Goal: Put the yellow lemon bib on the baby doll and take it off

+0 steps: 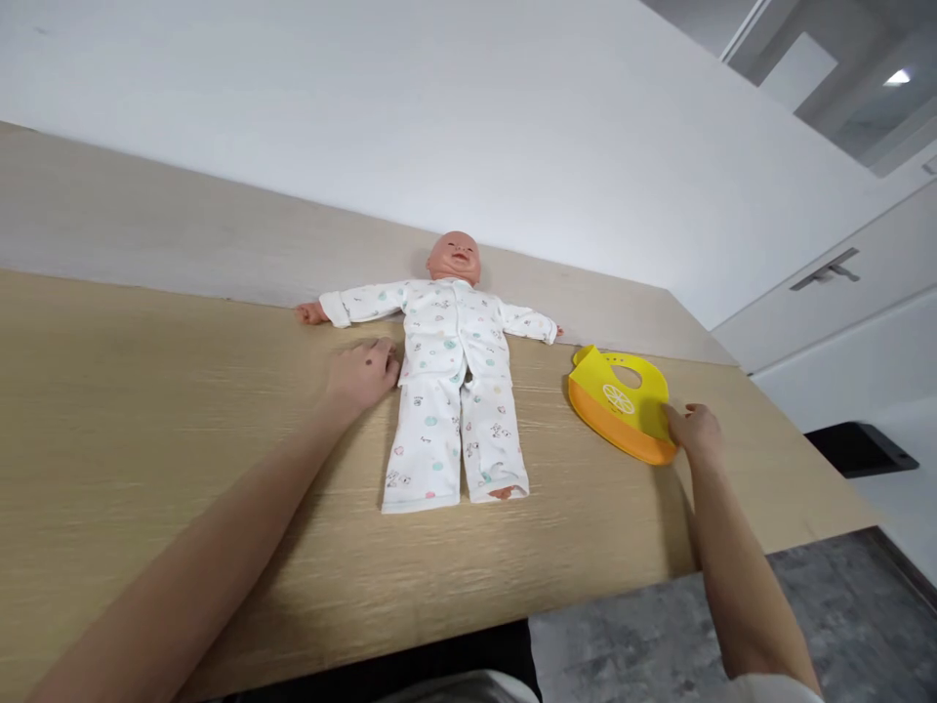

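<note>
A baby doll (458, 332) lies on its back with both arms spread, dressed in a white printed pajama top and trousers. My left hand (366, 371) rests on the table beside the doll's waist. Its fingers are loosely bent at the edge of the pajama top, with nothing visible in them; the fingertips are partly hidden. To the right of the doll is a yellow bib (648, 395) with an orange pocket and a white citrus-slice print. My right hand (695, 430) grips the bib by its right edge, thumb and fingers closed on it.
The wooden table (146, 410) has a pale raised panel (183, 215) along its back, against a white wall. Beyond the right edge are a grey floor (622, 644), a dark flat object (860, 449) and a door handle (827, 271).
</note>
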`<state>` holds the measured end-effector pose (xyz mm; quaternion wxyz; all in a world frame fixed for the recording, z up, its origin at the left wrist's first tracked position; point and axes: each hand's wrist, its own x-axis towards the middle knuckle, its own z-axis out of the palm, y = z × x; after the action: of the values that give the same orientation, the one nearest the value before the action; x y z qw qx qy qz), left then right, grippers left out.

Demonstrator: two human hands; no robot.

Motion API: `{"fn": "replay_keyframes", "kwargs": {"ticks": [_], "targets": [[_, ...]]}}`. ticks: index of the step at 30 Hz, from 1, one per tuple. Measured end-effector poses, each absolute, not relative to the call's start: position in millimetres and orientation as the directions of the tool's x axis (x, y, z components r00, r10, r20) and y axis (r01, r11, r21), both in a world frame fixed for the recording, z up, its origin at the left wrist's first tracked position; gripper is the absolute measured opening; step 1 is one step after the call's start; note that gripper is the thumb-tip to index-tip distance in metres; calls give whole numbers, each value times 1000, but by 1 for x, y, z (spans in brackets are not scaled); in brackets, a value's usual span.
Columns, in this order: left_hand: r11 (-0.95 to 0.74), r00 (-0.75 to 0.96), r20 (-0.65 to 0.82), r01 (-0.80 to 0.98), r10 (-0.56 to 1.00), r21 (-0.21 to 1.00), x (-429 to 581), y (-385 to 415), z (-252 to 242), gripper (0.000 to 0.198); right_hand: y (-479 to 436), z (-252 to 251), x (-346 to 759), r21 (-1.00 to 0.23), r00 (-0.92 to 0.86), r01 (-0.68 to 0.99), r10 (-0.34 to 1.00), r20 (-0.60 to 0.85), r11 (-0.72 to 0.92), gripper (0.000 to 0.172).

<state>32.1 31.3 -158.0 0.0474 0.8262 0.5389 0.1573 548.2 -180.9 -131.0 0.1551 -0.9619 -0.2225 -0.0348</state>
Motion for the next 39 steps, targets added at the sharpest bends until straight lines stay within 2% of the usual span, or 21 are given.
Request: {"fn": "replay_keyframes", "kwargs": {"ticks": [2, 5, 7, 10, 14, 18, 20, 24, 26, 30, 33, 36, 39], "targets": [[-414, 367, 215, 876, 905, 248, 32, 32, -158, 33, -170, -127, 562, -275, 914, 385, 405, -18, -881, 53], [-402, 355, 217, 884, 910, 238, 33, 32, -157, 33, -159, -125, 569, -360, 891, 335, 417, -179, -871, 34], [-371, 331, 197, 901, 923, 225, 33, 32, -157, 36, -155, -126, 566, -405, 880, 335, 436, -189, -851, 32], [-304, 270, 167, 922, 948, 238, 33, 34, -158, 45, -150, -124, 557, -440, 855, 415, 507, -111, -797, 27], [-287, 227, 195, 878, 954, 383, 29, 39, -156, 46, -135, -110, 546, -528, 804, 473, 591, -70, -705, 18], [-325, 243, 218, 760, 945, 563, 31, 46, -132, 29, -114, -82, 533, -556, 760, 468, 634, -143, -687, 14], [-332, 248, 220, 687, 943, 646, 40, 50, -112, 24, -103, -66, 522, -616, 737, 455, 660, -144, -643, 16], [-356, 299, 228, 503, 927, 788, 69, 61, -77, 22, -78, -34, 486, -870, 649, 343, 759, -53, -355, 15], [-355, 297, 259, 339, 919, 871, 88, 66, -67, 24, -64, -19, 464, -927, 595, 317, 803, 32, -199, 13], [-278, 242, 251, 83, 937, 957, 121, 73, -57, 24, -42, 11, 425, -933, 495, 359, 843, 211, 23, 21], [-260, 275, 242, 32, 931, 965, 132, 75, -53, 38, -29, 29, 401, -925, 431, 334, 843, 321, 182, 29], [-283, 305, 277, -27, 911, 959, 129, 78, -52, 51, -14, 35, 378, -893, 272, 237, 857, 439, 382, 33], [-218, 407, 238, -97, 882, 971, 116, 83, -53, 58, 3, 25, 352, -868, 205, 164, 844, 495, 469, 34]]}}
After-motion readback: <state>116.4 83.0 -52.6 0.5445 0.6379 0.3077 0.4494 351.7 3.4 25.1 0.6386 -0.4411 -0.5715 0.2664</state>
